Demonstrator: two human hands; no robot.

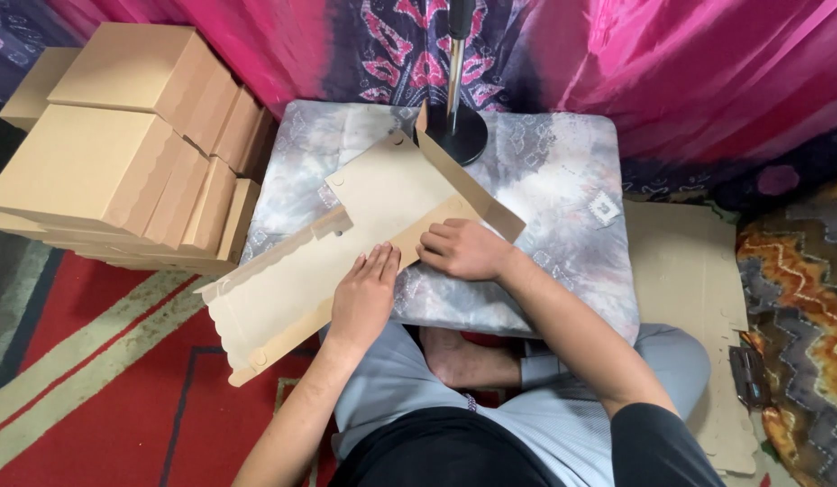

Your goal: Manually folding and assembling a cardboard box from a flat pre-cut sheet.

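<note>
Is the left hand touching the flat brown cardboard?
Touching. The head view shows the left hand lying palm down, fingers flat, on the cardboard sheet, with no gap between them. The right hand presses the same sheet nearby.

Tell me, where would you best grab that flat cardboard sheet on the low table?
Probably the scalloped long edge of the flat cardboard sheet, coming from the person's left: that end overhangs the low table, so fingers could slip beneath. The left hand and right hand press its middle flat.
</note>
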